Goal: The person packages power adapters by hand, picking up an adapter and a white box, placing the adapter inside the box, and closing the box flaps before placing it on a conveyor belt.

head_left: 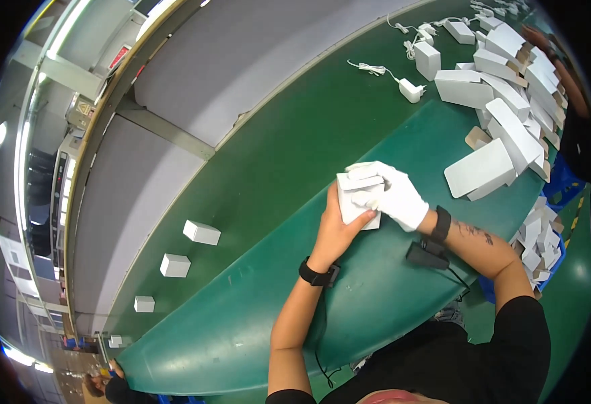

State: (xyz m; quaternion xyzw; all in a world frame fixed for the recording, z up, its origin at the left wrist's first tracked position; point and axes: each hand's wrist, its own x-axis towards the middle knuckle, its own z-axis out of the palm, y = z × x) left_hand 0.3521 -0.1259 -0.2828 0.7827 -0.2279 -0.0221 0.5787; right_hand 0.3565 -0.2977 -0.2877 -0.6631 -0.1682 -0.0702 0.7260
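Note:
A small white cardboard box point(345, 196) is held over the green work surface, in front of my body. My bare left hand point(338, 227) wraps around its left and near sides, thumb across the lower part. My right hand point(398, 198), in a white glove, is bent over the box's top and front, its fingers closed against it. Both hands touch the box; the glove hides much of its upper end, so what the fingertips pinch there cannot be seen. Dark bands point(441, 223) circle both wrists.
Flattened and half-folded white boxes point(491, 165) lie heaped at the right. White plug chargers point(410, 90) with cords lie at the far side. Several closed white boxes point(202, 232) are spaced along the left. A black device point(427, 256) with a cable sits below my right wrist; blue bins point(561, 259) stand beyond the edge.

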